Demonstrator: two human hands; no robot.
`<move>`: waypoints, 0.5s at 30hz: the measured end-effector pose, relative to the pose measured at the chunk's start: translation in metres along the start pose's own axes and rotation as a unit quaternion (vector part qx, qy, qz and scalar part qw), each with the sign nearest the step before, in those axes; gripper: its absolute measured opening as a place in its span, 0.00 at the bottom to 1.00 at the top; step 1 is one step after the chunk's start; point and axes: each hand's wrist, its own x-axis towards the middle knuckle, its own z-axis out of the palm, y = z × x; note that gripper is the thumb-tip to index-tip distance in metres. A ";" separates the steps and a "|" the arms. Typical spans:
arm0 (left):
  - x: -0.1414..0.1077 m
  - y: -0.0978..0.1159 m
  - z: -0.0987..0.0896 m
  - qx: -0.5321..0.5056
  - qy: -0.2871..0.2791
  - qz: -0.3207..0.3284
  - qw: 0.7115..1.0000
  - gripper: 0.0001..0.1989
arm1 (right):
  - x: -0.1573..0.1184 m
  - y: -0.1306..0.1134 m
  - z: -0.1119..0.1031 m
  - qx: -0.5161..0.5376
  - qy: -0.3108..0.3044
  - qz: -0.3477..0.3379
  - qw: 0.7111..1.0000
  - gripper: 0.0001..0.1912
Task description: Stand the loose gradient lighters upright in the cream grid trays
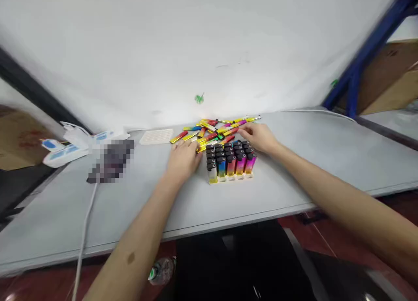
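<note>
A loose pile of shiny lighters (209, 133) in yellow, red, blue and purple lies at the back of the table. My left hand (184, 157) is at the pile's near left side, fingers curled and closed on a yellow lighter (201, 148). At the right side of the pile, my right hand (259, 137) pinches the end of a red-and-yellow lighter (232, 132). Between my forearms a white tray (231, 178) holds rows of upright lighters (231, 164) with black tops. My fingertips are partly hidden.
A white perforated tray (156, 136) lies behind my left hand. Farther left are white power strips (73, 151), a blurred-out dark object (112, 159) and a white cable (86, 222). The table's front edge (228, 225) runs before me; a plastic bottle (163, 269) is below.
</note>
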 end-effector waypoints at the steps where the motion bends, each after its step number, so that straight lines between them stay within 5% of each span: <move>1: 0.000 0.000 -0.001 0.007 0.001 0.001 1.000 0.12 | 0.000 -0.002 0.002 0.007 -0.001 0.006 1.000 0.15; 6: -0.001 0.003 -0.005 -0.035 0.024 0.011 0.999 0.13 | 0.001 -0.009 0.013 0.089 -0.036 -0.009 0.995 0.13; 12: 0.002 0.006 -0.007 -0.210 0.112 -0.027 0.971 0.18 | 0.003 -0.017 0.017 0.142 -0.005 -0.150 0.978 0.12; 15: 0.002 0.007 -0.006 -0.260 0.121 -0.036 0.957 0.18 | 0.003 -0.024 0.016 0.243 -0.030 -0.115 0.963 0.14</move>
